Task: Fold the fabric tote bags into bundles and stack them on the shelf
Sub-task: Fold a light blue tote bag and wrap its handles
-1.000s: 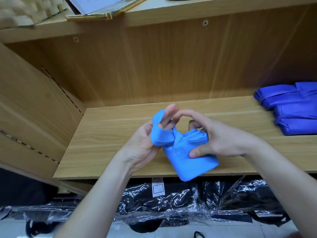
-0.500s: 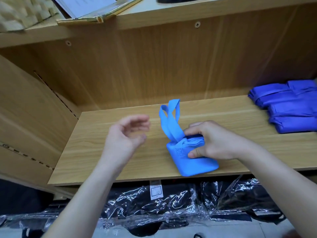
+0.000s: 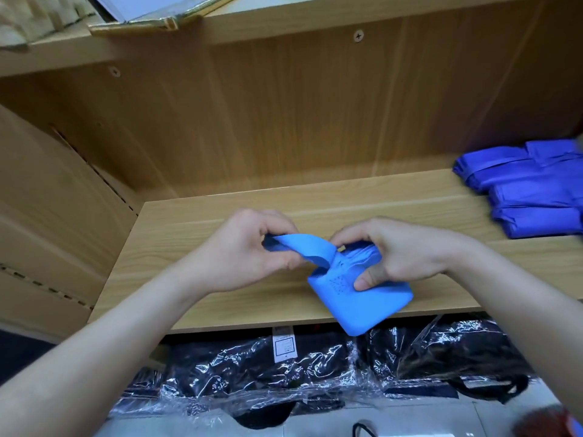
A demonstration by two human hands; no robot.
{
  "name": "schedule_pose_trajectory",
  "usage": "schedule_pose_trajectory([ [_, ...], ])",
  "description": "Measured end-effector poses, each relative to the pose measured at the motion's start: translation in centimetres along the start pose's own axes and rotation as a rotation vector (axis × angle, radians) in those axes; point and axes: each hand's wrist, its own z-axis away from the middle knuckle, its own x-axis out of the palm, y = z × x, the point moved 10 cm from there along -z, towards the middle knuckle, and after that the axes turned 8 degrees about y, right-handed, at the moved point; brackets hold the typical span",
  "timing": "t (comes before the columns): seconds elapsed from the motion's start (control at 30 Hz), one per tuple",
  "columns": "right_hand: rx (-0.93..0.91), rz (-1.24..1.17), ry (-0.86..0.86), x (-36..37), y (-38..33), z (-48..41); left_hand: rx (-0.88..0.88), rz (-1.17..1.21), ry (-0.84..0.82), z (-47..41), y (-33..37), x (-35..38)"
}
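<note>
A light blue fabric tote bag (image 3: 362, 304), folded into a small bundle, lies at the front edge of the wooden shelf (image 3: 195, 247) and hangs slightly over it. My right hand (image 3: 400, 250) pins the bundle's top, thumb pressed on its face. My left hand (image 3: 243, 250) grips the bag's handle strap (image 3: 303, 247), which is pulled out to the left of the bundle. At the shelf's right end sits a stack of darker blue folded bags (image 3: 533, 190).
The shelf has a wooden back panel (image 3: 284, 115) and a left side wall (image 3: 47, 200). An upper shelf holds a gold-edged frame (image 3: 151, 14). Below the shelf lie black items wrapped in clear plastic (image 3: 284, 367).
My left hand, open and away from the bag half a second ago, has taken hold of the upright handle strap and pulled it down to the left. My right hand stays on the bundle.
</note>
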Motion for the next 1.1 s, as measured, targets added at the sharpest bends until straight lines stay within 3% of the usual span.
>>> schedule_pose_trajectory([
  [0.07, 0.006, 0.025, -0.131, 1.9, 0.2, -0.1, -0.155, 0.108, -0.084, 0.0, -1.1, 1.0],
  [0.2, 0.002, -0.127, -0.280, 4.0, -0.4, 0.1, -0.319, 0.251, -0.066, -0.2, -3.6, 1.8],
  [0.3, -0.010, -0.352, -0.172, 3.3, -0.1, -0.6, -0.393, 0.324, 0.056, -0.3, -5.2, 1.9],
  [0.43, 0.039, -0.926, -0.010, 2.6, 1.9, -1.0, -0.421, 0.356, 0.231, 0.3, -6.7, 1.3],
  [0.5, 0.068, -1.131, 0.062, 2.8, 2.9, -1.2, -0.508, 0.536, 0.293, 1.6, -8.0, 2.7],
  [0.6, 0.150, -1.274, 0.216, 2.9, 4.6, -1.8, -0.545, 1.014, 0.304, 3.5, -9.1, 6.2],
  [0.67, 0.218, -1.321, 0.303, 3.0, 5.5, -1.9, -0.486, 1.227, 0.268, 4.1, -8.3, 7.8],
  [0.73, 0.296, -1.349, 0.371, 3.3, 6.1, -2.0, -0.471, 1.291, 0.293, 4.5, -7.7, 8.3],
  [0.97, 0.457, -1.334, 0.532, 3.5, 7.3, -1.7, -0.498, 0.968, 0.580, 4.7, -9.0, 6.8],
  [1.1, 0.439, -1.051, 0.524, 2.2, 7.5, -1.3, -0.518, 1.047, 0.394, 3.5, -8.7, 6.8],
])
